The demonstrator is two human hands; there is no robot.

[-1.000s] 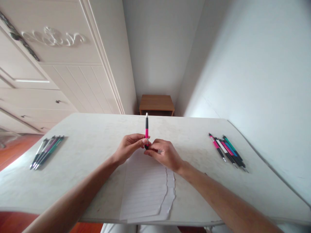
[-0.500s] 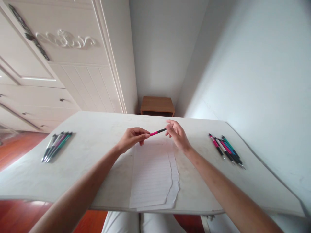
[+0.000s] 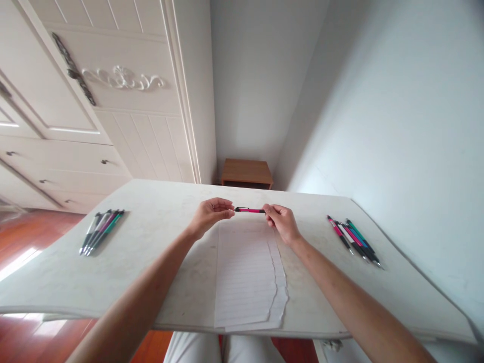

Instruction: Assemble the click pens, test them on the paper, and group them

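A pink and black pen [image 3: 249, 210] lies level in the air above the top edge of the lined paper [image 3: 244, 272]. My left hand [image 3: 210, 214] pinches its left end with closed fingers. My right hand [image 3: 282, 222] grips its right end, fingers curled round it. Both hands hover over the middle of the white table [image 3: 159, 227], a little above the sheets.
Several pens lie in a bunch at the table's left [image 3: 100, 231], and another bunch of pens [image 3: 353, 238] lies at the right near the wall. A white wardrobe [image 3: 94, 101] stands to the left. A small brown cabinet [image 3: 246, 173] sits beyond the table.
The pen went from upright to level. My right hand moved from the pen's lower end out to its right end, and both hands rose slightly toward the far side of the paper.
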